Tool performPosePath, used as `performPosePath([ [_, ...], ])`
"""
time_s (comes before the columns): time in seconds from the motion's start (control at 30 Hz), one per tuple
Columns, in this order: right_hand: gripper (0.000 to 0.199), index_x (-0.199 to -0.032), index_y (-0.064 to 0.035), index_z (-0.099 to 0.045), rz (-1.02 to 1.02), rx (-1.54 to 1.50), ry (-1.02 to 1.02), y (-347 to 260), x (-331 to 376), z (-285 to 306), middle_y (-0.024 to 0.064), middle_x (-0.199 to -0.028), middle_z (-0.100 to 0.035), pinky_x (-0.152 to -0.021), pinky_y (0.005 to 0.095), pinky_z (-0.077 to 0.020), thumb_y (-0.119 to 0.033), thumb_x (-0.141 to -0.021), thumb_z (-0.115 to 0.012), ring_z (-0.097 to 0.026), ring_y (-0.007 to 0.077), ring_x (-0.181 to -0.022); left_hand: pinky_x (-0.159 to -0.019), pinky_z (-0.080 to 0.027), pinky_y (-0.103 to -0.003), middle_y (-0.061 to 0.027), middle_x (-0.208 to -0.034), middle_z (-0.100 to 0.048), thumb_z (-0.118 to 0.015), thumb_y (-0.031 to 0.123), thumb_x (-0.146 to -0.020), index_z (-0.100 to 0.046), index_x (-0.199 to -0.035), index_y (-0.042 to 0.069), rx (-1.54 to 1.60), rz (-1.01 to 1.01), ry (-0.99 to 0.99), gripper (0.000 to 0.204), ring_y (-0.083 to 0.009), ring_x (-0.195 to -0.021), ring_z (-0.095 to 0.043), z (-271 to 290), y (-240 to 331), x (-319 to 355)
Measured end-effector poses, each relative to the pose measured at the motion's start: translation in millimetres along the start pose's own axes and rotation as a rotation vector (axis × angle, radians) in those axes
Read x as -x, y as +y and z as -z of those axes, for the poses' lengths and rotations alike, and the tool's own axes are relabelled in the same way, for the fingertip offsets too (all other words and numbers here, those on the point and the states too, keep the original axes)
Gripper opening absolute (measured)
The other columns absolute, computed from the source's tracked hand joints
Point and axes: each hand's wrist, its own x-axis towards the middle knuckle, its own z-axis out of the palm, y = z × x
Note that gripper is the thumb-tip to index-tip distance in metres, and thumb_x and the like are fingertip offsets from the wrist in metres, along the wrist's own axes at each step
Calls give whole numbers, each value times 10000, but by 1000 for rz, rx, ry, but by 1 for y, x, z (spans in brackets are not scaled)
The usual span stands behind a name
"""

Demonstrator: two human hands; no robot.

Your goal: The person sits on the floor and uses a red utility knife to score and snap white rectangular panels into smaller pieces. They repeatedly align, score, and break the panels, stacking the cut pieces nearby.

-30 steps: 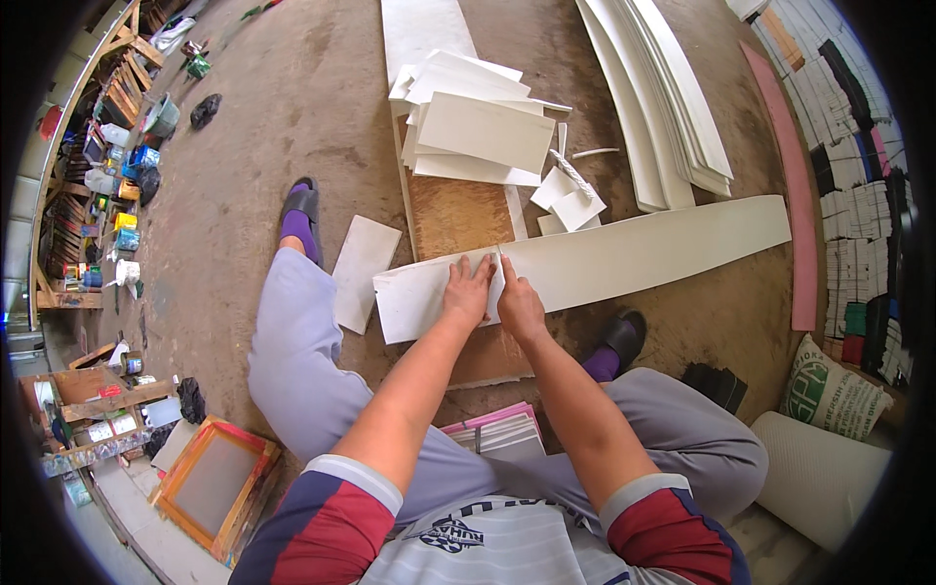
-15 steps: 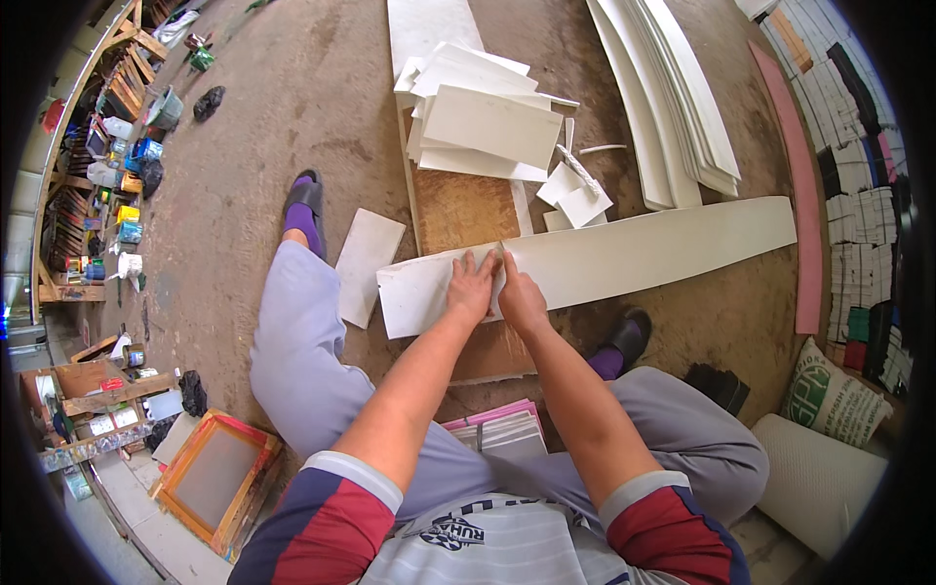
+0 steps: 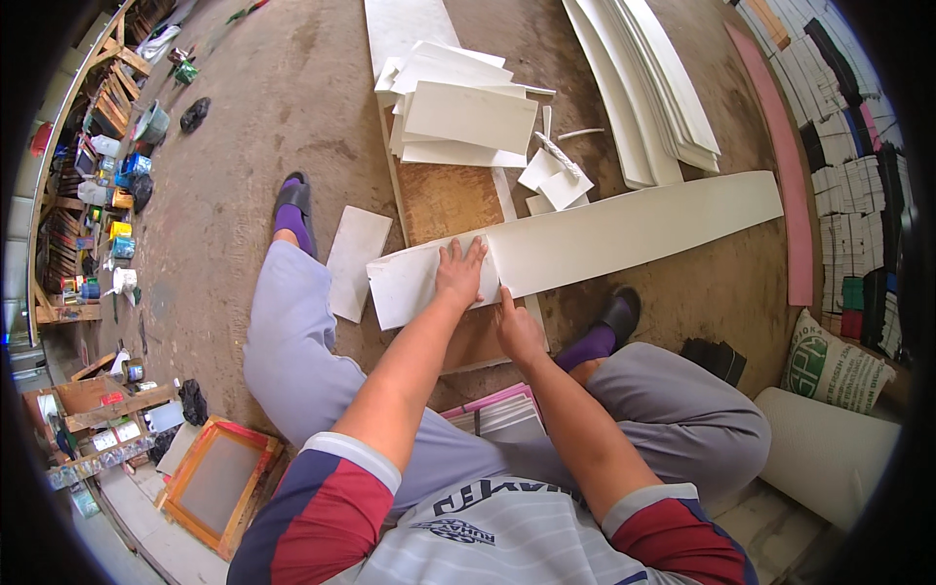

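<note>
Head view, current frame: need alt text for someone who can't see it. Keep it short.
A seated person presses the left hand flat on a long white board lying across a brown wooden panel on a dirt floor, the right hand at the board's near edge. Cut white rectangular pieces are stacked beyond; more long white boards lie to the right.

My right hand (image 3: 517, 331) is sliding back toward me along the white strip (image 3: 585, 249), now sitting at its near edge. My left hand (image 3: 460, 275) is spreading flat on the strip, fingers reaching further across it.
</note>
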Motion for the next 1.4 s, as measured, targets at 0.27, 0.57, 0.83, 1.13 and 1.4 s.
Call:
performPosePath([
  [0.27,584,-1589,-193,-337,-65,19,-61,10,31,-6,270,-1058,-691,-847,571,-544,-251,-1021,-458,-700,451,-982,-1222,-248,-560,-17,-1733,-96,-790,591,-797,-147,-1657,171,-18,7,-4,1154,-367,-1547,-216,4,2,1],
  [0.57,652,-1582,-195,-351,-52,-32,-67,29,54,0,290,-1014,-677,-818,576,-535,-145,-954,-516,-683,474,-931,-1219,-235,-585,-17,-1736,-86,-799,580,-790,-139,-1659,169,-5,-4,-1,1166,-376,-1550,-206,4,0,1],
  [0.83,701,-1607,-230,-318,117,-18,151,15,-11,13,247,-1017,-634,-792,549,-546,-114,-944,-513,-681,452,-893,-1162,-323,-550,2,-1739,-79,-806,579,-780,-145,-1662,193,21,-8,14,1168,-362,-1554,-204,2,-3,1],
  [1.13,690,-1610,-259,-311,106,-6,126,-18,-85,17,254,-1021,-638,-796,561,-555,-103,-958,-471,-687,456,-916,-1148,-362,-524,4,-1727,-124,-847,493,-765,-194,-1650,198,83,7,34,1139,-362,-1548,-212,0,-2,2],
  [1.4,673,-1612,-270,-299,112,-23,98,-17,-89,16,263,-1045,-644,-816,574,-551,-130,-972,-451,-686,465,-953,-1155,-352,-535,-1,-1728,-110,-841,467,-781,-227,-1641,173,101,1,20,1097,-369,-1559,-178,0,-3,0],
])
